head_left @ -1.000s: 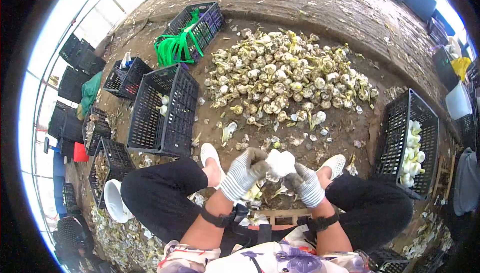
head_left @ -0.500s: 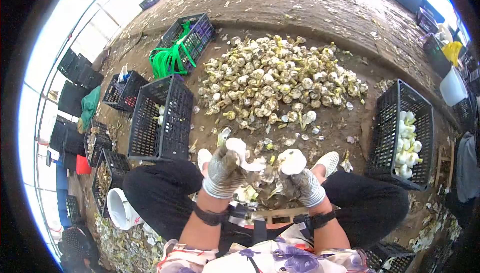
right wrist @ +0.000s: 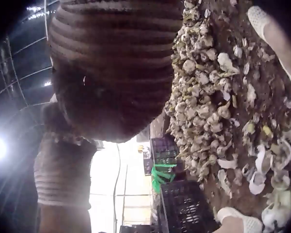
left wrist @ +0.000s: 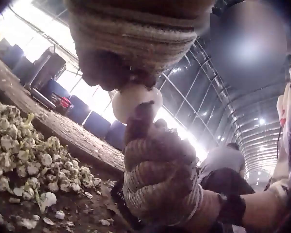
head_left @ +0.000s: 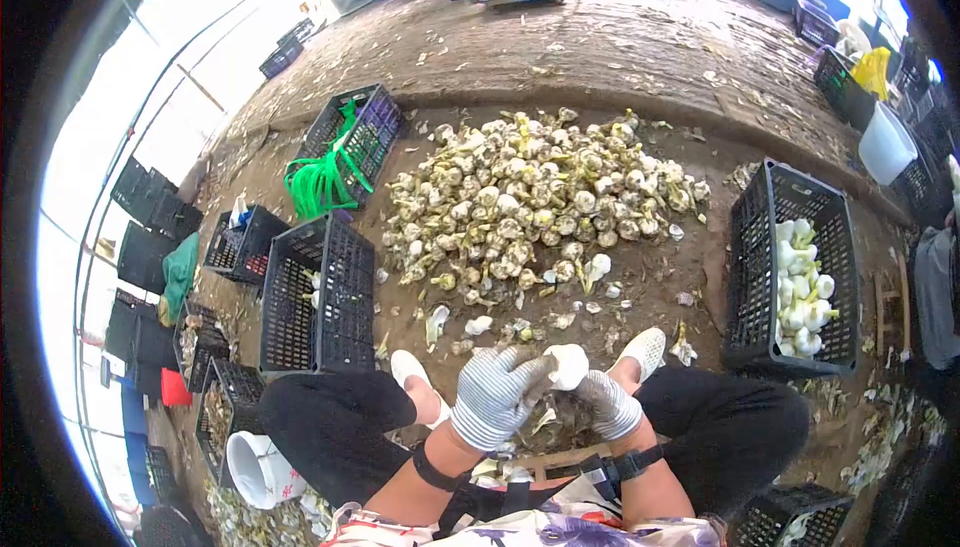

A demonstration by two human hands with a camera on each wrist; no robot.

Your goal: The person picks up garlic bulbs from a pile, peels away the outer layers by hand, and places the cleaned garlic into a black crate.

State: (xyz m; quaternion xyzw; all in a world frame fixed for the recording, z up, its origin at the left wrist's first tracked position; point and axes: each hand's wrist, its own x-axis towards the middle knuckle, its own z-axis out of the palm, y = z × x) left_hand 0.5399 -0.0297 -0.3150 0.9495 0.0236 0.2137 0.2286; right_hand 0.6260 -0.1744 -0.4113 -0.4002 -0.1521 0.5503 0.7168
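Together, my left hand (head_left: 497,397) and right hand (head_left: 606,405) grip one white garlic bulb (head_left: 568,367) in front of me; it's probably light and firm, its smooth skin easily bruised, best cupped round the fat sides.

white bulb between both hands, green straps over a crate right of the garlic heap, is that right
The side is wrong: in the head view, the green straps hang over a crate left of the garlic heap. The white bulb is between the left hand and the right hand.
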